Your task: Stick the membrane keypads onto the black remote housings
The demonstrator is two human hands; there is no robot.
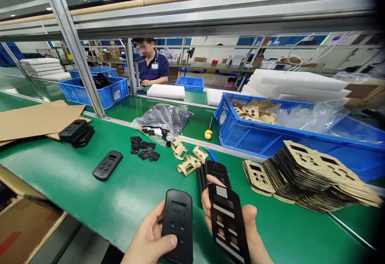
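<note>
My left hand [152, 236] grips a black handheld device [178, 232] with a small display window and several buttons, thumb across its front. Beside it, my right hand [252, 232] holds a flat black faceplate [230, 220] with button holes and pale strips on it; the two pieces are apart. Just behind that hand stand more black device housings [215, 169], partly hidden. To the right lies a large fanned stack of tan-faced, black-edged faceplates [300, 171]. One more black device [107, 165] rests on the green bench to the left.
Curled tan backing pieces [189, 164], black keypads [144, 149] and a clear plastic bag [165, 119] lie mid-bench. Behind are a yellow-handled screwdriver [208, 131] and a long blue bin [255, 135]. Stacked devices [76, 132] sit near cardboard [39, 119]. A co-worker [153, 67] sits across the bench.
</note>
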